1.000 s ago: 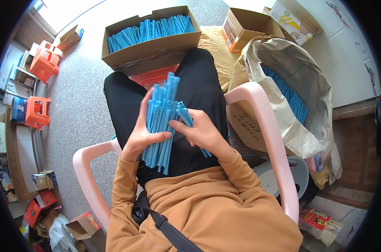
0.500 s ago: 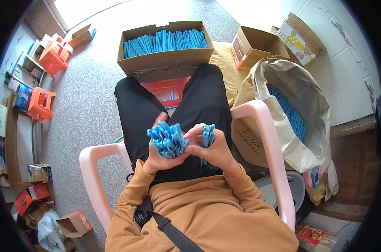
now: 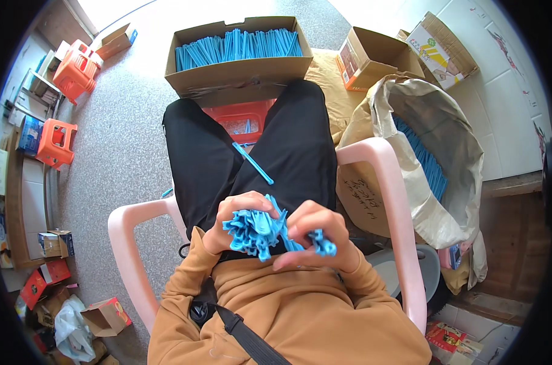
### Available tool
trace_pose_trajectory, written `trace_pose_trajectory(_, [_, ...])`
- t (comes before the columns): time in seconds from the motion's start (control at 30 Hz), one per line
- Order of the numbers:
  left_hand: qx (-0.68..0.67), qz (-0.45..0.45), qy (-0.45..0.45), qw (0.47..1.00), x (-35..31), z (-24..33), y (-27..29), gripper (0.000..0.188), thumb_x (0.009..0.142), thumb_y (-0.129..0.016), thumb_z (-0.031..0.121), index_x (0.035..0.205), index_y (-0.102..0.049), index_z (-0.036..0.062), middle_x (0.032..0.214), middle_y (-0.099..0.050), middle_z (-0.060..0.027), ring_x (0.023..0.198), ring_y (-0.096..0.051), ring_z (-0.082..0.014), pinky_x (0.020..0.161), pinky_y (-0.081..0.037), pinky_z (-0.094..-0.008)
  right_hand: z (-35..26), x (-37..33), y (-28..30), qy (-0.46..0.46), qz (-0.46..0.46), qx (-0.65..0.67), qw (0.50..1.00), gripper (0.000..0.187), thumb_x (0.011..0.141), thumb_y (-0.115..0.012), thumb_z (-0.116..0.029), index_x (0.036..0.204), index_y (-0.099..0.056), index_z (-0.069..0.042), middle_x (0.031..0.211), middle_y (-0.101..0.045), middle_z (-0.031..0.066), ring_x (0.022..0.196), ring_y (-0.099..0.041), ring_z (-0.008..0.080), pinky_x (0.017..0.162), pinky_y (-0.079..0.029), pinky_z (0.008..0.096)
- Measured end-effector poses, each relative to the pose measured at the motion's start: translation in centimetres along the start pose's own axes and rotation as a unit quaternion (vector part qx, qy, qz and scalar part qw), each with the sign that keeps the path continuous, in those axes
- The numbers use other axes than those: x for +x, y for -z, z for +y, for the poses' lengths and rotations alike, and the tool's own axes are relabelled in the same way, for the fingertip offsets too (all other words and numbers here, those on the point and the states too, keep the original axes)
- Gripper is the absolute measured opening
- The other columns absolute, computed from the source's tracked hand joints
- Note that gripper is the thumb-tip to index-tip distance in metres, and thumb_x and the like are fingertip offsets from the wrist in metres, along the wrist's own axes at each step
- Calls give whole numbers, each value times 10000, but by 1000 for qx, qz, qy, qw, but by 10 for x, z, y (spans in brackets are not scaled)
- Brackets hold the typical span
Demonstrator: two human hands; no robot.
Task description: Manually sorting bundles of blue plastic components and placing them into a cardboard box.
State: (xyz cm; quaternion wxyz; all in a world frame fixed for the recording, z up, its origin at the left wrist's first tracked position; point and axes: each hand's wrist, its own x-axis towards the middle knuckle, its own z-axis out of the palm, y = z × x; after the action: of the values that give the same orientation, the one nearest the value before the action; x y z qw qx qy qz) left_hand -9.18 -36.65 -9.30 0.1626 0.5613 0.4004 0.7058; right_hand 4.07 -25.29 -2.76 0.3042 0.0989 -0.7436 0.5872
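My left hand [image 3: 226, 213] is wrapped round a thick bundle of slim blue plastic strips [image 3: 251, 232], their notched ends facing up. Close beside it, my right hand [image 3: 341, 238] grips a smaller bunch of blue strips [image 3: 322, 243], its thumb and fingers curled about them. Some strips slant between the two hands; which hand bears them I cannot tell. A single blue strip [image 3: 253, 163] shows above my thighs, lying or dropping there. Past my knees a cardboard box [image 3: 239, 79] is packed with rows of the same strips.
Under the box sits a red plastic tub [image 3: 251, 112] with a few strips. Pink chair arms [image 3: 393, 201] flank me. At right stand a large sack [image 3: 434, 213] of blue strips and an opened carton [image 3: 373, 58]. Orange stools [image 3: 57, 143] are at left.
Both hands have come down nearer my body, and the bundles are tilted differently. A single strip now shows above my thighs, where none was before.
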Motion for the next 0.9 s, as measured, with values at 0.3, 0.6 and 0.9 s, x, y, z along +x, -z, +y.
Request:
trace_pose_trajectory(0.3, [85,-72,-50,993,-2,10,-8,286,671,-701,120,899,-550,36,728,-590,-85,614,-582,-240,578,-452,-321,-28,-10,7,66,-134,-66,987,308,617,-745,-36,885,-593,-40,768,-608,69,553,-592,160,428,-445,256])
trace_pose_trajectory(0.6, [18,-138,29,990,1,20,11,195,702,-671,139,819,-564,25,686,-589,-86,560,-561,-229,532,-430,-302,1,-9,66,-324,52,-238,914,246,794,-639,-206,930,-594,-5,712,-545,88,654,-540,147,590,-432,252])
trace_pose_trajectory(0.9, [-18,-116,73,990,9,16,16,381,558,-763,46,835,-503,82,607,-589,-49,498,-567,-178,490,-409,-272,28,-21,29,-348,-133,-390,842,708,577,-704,-559,970,-556,11,842,-496,100,627,-589,294,530,-463,352])
